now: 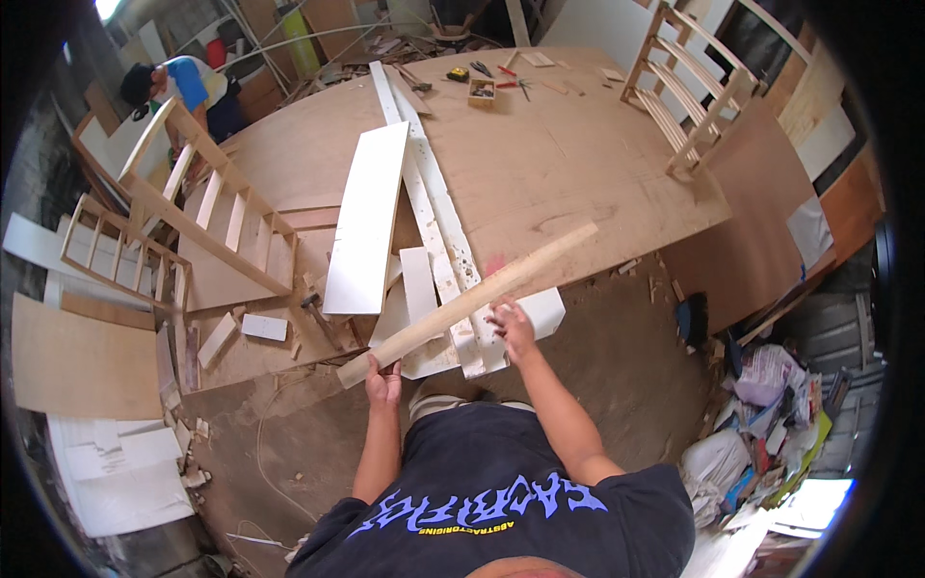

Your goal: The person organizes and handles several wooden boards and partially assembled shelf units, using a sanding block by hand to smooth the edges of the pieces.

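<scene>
A long, pale wooden board slants across in front of me, its near end at the left and its far end over the big sheet to the right. My left hand is closed around the board's near end. Just below the middle of the board, my right hand has its fingers apart and is not wrapped around it; whether a fingertip touches the wood I cannot tell. Beneath the board lie long white strips with holes and chips along them. A wide white panel rests to their left.
A large brown sheet bears a tape measure, a small wooden box and pliers. A slatted rack stands at right, ladder-like frames at left. A hammer lies nearer. Another person bends at far left.
</scene>
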A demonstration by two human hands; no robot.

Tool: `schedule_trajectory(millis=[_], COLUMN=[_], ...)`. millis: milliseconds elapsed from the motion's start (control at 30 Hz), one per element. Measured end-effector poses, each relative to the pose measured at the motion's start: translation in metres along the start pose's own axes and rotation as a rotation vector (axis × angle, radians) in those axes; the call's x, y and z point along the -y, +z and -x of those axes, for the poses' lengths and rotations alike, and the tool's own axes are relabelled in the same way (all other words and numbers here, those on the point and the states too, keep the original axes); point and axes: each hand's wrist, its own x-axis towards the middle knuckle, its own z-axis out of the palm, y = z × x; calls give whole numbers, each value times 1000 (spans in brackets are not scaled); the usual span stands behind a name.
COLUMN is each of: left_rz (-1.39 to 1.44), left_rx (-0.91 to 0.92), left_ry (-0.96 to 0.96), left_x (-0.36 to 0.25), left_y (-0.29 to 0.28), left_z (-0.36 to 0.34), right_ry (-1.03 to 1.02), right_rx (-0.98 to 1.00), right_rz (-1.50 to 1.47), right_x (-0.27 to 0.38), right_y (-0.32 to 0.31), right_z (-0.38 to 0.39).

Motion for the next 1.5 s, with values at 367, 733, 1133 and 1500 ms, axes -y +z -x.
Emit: schedule_trajectory(millis=[367,733,1133,1500], left_rz=[-273,-520,-645,-580], left_rx=[-35,47,4,-267], left_ry=[-304,-170,-68,292], left_x=[31,-15,-227,-443], left_y=[-5,-17,-91,-178], left_z=[4,66,47,32], right_ry=[217,143,-94,-31], right_rx=[142,162,304,569], right_rz=[299,428,681,737], right_x=[-40,-89,-179,-298], right_y=[41,88,257,455], right_z=[-6,26,70,95])
